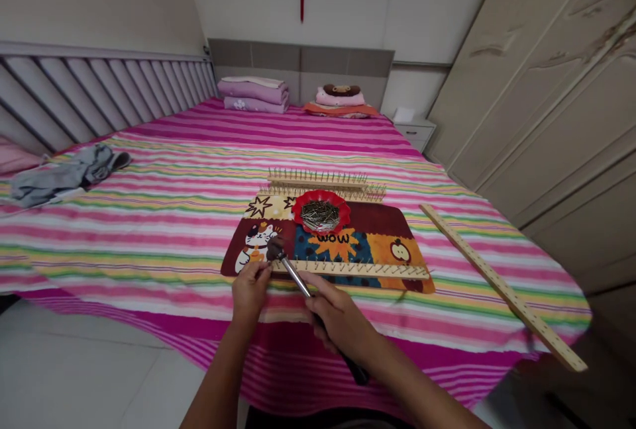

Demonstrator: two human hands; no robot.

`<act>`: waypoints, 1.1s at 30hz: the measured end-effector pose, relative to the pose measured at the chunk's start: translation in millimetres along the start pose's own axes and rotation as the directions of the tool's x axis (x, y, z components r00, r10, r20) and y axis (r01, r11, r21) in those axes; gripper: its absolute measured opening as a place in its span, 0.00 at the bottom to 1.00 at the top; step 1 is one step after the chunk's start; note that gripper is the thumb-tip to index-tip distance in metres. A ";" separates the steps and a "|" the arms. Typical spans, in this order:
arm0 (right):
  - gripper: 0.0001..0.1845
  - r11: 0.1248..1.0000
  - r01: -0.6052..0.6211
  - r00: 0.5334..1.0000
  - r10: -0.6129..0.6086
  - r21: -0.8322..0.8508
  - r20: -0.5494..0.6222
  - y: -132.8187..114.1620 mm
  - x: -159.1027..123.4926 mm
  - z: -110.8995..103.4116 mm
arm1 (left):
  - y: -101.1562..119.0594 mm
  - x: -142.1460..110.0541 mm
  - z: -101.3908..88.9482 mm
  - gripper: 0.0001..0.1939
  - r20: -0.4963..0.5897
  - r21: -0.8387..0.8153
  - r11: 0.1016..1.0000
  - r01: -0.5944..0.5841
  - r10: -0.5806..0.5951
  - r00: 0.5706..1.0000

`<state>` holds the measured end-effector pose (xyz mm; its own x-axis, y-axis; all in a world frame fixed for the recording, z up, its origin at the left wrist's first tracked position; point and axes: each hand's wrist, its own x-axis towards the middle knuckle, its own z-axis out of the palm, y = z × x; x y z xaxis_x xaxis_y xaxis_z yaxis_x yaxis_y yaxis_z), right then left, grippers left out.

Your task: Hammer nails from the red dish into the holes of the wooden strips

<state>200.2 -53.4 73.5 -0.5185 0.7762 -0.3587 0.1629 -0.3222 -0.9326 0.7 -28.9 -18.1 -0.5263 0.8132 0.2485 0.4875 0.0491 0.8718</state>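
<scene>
1. The red bowl [344, 209], with its wavy rim, sits on the patterned mat [380, 220] and holds a loose pile of metal nails [319, 215].
2. My right hand [340, 316] is closed around the hammer [298, 278], its head over the near wooden strip's [358, 270] left end.
3. My left hand [250, 291] has its fingertips drawn together at that end; I can't tell whether they grip anything.
4. The near strip lies across the mat's front, in front of the bowl, a row of nails standing in it.
</scene>
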 end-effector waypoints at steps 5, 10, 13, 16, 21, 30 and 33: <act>0.31 0.994 -0.013 1.000 0.014 -0.111 0.004 2.7 19.6 6.4 | -6.2 -1.0 1.2 0.07 0.000 0.019 1.000 -0.007 0.007 1.000; 0.30 0.989 0.080 0.997 -0.080 -0.121 0.000 5.9 5.8 1.9 | -5.0 -1.8 2.0 0.06 -0.012 -0.015 1.000 0.007 -0.008 1.000; 0.28 0.978 0.171 0.985 -0.173 -0.121 -0.002 11.9 -13.0 -4.5 | -1.7 -1.5 3.4 0.06 -0.029 -0.038 0.999 0.032 -0.033 0.999; 0.27 0.956 0.230 0.972 -0.235 -0.184 -0.005 27.9 -32.2 -15.0 | -0.5 -0.4 2.3 0.08 -0.018 -0.098 0.991 0.094 -0.096 0.995; 0.26 0.908 0.267 0.955 -0.295 -0.322 -0.042 74.2 -61.4 -40.4 | -3.9 -13.5 -13.6 0.18 0.007 -0.162 0.958 0.237 -0.239 0.971; 0.24 0.796 0.257 0.921 -0.374 -0.548 -0.111 135.4 -90.1 -67.2 | -45.8 -77.3 -6.6 0.22 0.242 0.191 0.957 0.219 -0.262 0.934; 0.25 0.747 0.259 0.908 -0.405 -0.613 -0.110 133.0 -92.5 -72.2 | -56.5 -85.1 0.6 0.24 0.253 0.218 0.972 0.086 -0.141 0.957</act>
<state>330.5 -129.0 -20.3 -0.4439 0.8948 0.0478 0.5021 0.2925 -0.8139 18.3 -100.5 -88.8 -0.3962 0.9181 0.0082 0.5806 0.2436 0.7769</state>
